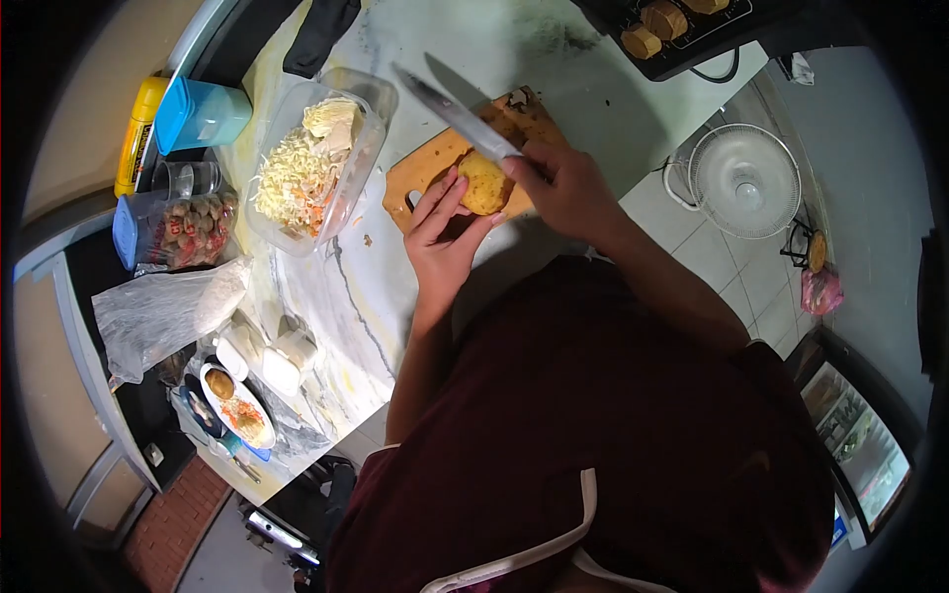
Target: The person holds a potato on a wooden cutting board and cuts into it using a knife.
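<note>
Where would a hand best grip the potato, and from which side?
Likely best gripped across the rounded left and near edges of the potato, coming from the wearer's side, as the left hand does. The knife in the right hand lies along its far edge, so that edge is better avoided.

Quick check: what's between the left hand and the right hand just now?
In the head view, the potato is between them: the left hand holds it, and the right hand grips the knife.
</note>
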The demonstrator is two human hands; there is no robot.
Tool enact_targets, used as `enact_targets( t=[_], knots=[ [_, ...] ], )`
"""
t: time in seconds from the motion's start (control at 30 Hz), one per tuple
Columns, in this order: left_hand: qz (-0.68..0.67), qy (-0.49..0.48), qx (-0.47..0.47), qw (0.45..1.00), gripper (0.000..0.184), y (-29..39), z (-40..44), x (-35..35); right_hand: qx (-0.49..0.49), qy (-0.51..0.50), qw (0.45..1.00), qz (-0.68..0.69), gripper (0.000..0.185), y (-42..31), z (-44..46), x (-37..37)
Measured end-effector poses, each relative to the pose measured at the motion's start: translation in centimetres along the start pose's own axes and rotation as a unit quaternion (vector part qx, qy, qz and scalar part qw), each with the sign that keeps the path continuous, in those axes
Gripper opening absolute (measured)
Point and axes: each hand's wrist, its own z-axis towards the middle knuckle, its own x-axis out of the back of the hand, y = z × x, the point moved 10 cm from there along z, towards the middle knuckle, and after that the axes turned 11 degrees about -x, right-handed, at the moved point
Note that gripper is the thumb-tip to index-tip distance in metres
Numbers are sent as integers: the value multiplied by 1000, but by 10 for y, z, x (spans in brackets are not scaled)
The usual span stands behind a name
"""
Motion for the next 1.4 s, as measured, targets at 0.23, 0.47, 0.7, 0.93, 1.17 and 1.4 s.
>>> enact_targets(
  t=[0.23, 0.47, 0.7, 0.93, 1.17, 1.4],
  knots=[
    [9, -7, -16, 1000, 53, 1, -1, -1, 54, 29, 998, -19, 32, -6, 0, 3],
    [-25, -1, 20, 999, 52, -5, -4, 1, 10, -3, 1000, -13, 32, 3, 5, -1],
    [38, -15, -27, 999, 51, 4, -1, 2, 29, 7, 999, -36, 33, -2, 4, 0],
    [20, -8, -24, 999, 51, -1, -2, 2, 42, -11, 999, -22, 35, -3, 7, -3],
    [52, -17, -7, 998, 51, 2, -3, 5, 33, -5, 999, -33, 36, 0, 5, -2],
    [19, -11, 5, 1000, 50, -4, -4, 4, 39, -29, 998, -40, 35, -9, 3, -6]
  ],
)
